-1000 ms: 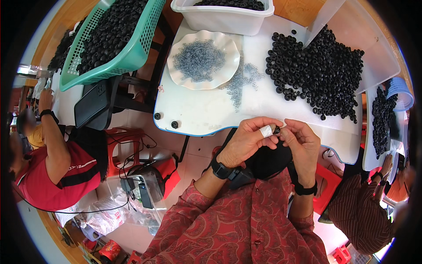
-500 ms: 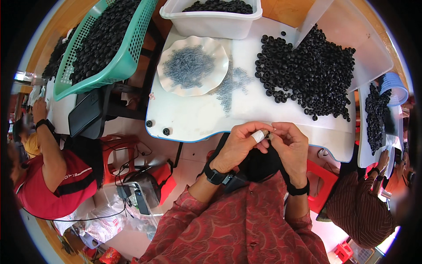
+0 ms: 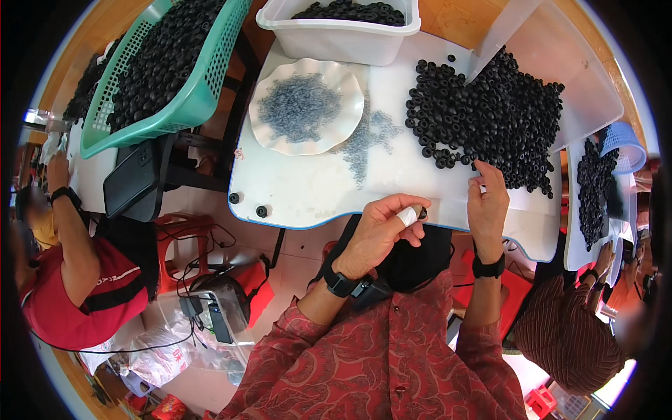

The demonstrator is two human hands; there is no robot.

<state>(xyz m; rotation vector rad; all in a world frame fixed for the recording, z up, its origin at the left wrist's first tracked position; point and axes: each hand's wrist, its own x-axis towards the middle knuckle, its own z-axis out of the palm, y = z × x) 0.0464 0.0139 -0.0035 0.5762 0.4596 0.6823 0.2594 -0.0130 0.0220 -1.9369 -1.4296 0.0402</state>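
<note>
A: Where were your hands?

B: Your left hand [image 3: 381, 227] was just below the middle of the frame, over the front edge of the table [image 3: 308, 189]. You had a black bead [image 3: 422, 213] pinched at the tips of its thumb and finger, with white tape [image 3: 407, 216] wrapped around the thumb.

A: And your right hand [image 3: 488, 206]?

B: You had it right of centre, its fingers partly curled and its fingertips at the lower edge of the pile of black beads [image 3: 490, 112]. Whether you had a bead between them, I could not tell.

A: What else did you have about you?

B: The pile spread over the upper right of the frame, beside a clear bin [image 3: 588, 77]. Left of it you had a wavy-rimmed white plate [image 3: 352, 115] heaped with small clear rings [image 3: 299, 105], and more rings scattered just beside it. Two loose beads [image 3: 262, 211] sat near the table's left corner. A white tub [image 3: 336, 45] of black beads stood at the top, and a green basket [image 3: 140, 140] of them filled the upper left.
</note>
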